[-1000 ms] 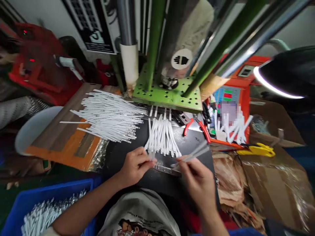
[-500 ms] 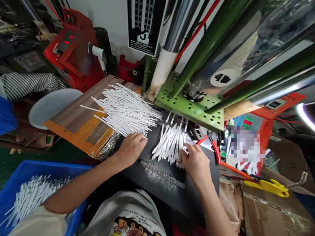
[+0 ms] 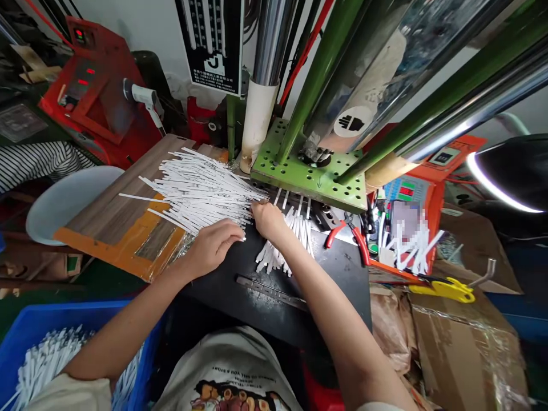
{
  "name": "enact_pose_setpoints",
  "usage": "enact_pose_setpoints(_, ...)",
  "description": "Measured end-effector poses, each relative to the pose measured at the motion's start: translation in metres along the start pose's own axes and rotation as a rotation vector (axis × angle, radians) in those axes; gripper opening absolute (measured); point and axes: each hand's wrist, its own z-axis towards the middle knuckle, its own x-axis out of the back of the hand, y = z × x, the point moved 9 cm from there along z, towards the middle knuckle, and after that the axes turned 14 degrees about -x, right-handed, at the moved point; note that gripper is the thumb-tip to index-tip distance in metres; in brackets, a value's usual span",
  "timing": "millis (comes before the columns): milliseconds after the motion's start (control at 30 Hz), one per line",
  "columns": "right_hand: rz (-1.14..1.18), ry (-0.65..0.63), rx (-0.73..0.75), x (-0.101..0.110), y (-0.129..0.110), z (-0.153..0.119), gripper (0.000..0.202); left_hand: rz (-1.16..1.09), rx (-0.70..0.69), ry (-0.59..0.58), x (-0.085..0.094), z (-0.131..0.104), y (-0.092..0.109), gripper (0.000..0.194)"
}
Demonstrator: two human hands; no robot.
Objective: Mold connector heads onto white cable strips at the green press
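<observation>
Blue bin [image 3: 85,309] low at far left, loose white strips [image 3: 47,359] inside. Pale round basin [image 3: 72,200] above it, red machine [image 3: 96,94] behind. Next, wood-patterned board [image 3: 117,222] with orange tape; big pile of white strips [image 3: 201,191] lies across it, right-hand ends reaching over the black table [image 3: 338,308].

Left hand [image 3: 212,245] at the pile's front edge, fingers curled, grip partly bent; can't tell if it pinches a strip. Right hand [image 3: 268,220] reaches across to the pile's right-hand ends, fingertips down among them; grip looks bent inward, probably touching strips, but whether it holds any can't be told.

Metal bar [image 3: 269,291] flat on the table in front, pale specks beside it. Smaller bunch of white strips [image 3: 306,231] on the table, partly behind the right forearm, below the green perforated plate [image 3: 319,182]. Right of that, red-handled pliers [image 3: 362,242], handles spread. Then orange scale [image 3: 436,200] with more white strips at its front, partly pixelated. Yellow-handled tool [image 3: 449,290] at far right, above a cardboard box [image 3: 462,354]. Lit lamp [image 3: 509,177] upper right.
</observation>
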Motion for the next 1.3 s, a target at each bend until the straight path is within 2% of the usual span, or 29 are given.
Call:
enact_pose_setpoints(100, -0.028, 0.006, 0.025, 0.005, 0.001, -0.02, 0.025, -0.206, 0.187, 0.13, 0.01, 0.004, -0.005, 0.022)
enact_pose_setpoints(167, -0.052, 0.042, 0.041, 0.012, 0.004, -0.04, 0.027, -0.356, 0.315, 0.195, 0.008, -0.001, -0.009, 0.022)
enact_pose_setpoints(200, -0.069, 0.08, 0.052, 0.017, 0.007, -0.052, 0.026, -0.401, 0.358, 0.213, 0.006, -0.006, -0.01, 0.022)
enact_pose_setpoints(267, -0.101, 0.174, 0.05, 0.025, 0.02, -0.08, 0.023, -0.391, 0.349, 0.221, 0.0, -0.016, -0.003, 0.02)
enact_pose_setpoints(367, 0.008, 0.28, -0.039, 0.027, 0.055, -0.128, 0.019, -0.258, 0.191, 0.117, -0.019, -0.03, 0.02, 0.023)
enact_pose_setpoints(467, 0.407, 0.272, -0.073, 0.014, 0.08, -0.176, 0.013, -0.205, 0.075, -0.023, -0.05, -0.044, 0.042, 0.026)
enact_pose_setpoints(567, 0.739, 0.281, -0.058, -0.004, 0.082, -0.211, 0.009, -0.18, 0.05, -0.162, -0.081, -0.049, 0.053, 0.016)
enact_pose_setpoints(667, 0.813, 0.356, -0.056, -0.016, 0.075, -0.227, 0.014, -0.132, 0.03, -0.261, -0.099, -0.047, 0.057, 0.012)
enact_pose_setpoints(800, 0.771, 0.377, -0.025, -0.024, 0.066, -0.229, 0.017, -0.023, -0.054, -0.32, -0.102, -0.046, 0.062, 0.012)
enact_pose_setpoints(933, 0.71, 0.402, 0.039, -0.019, 0.062, -0.23, 0.02, 0.065, -0.099, -0.346, -0.102, -0.05, 0.068, 0.014)
enact_pose_setpoints(1000, 0.695, 0.355, 0.056, -0.016, 0.065, -0.227, 0.018, 0.068, -0.089, -0.371, -0.102, -0.048, 0.068, 0.014)
enact_pose_setpoints(1067, 0.673, 0.216, 0.114, -0.013, 0.063, -0.218, 0.021, 0.044, -0.09, -0.415, -0.099, -0.044, 0.064, 0.014)
enact_pose_setpoints(1167, 0.608, 0.004, 0.188, -0.006, 0.059, -0.192, 0.03, 0.149, -0.078, -0.406, -0.075, -0.036, 0.042, 0.013)
enact_pose_setpoints(1233, 0.499, 0.0, 0.127, 0.002, 0.059, -0.161, 0.029, 0.36, -0.008, -0.385, -0.05, -0.033, 0.016, 0.015)
enact_pose_setpoints(1300, 0.332, 0.035, 0.041, 0.007, 0.054, -0.123, 0.026, 0.551, 0.059, -0.432, -0.033, -0.034, -0.01, 0.015)
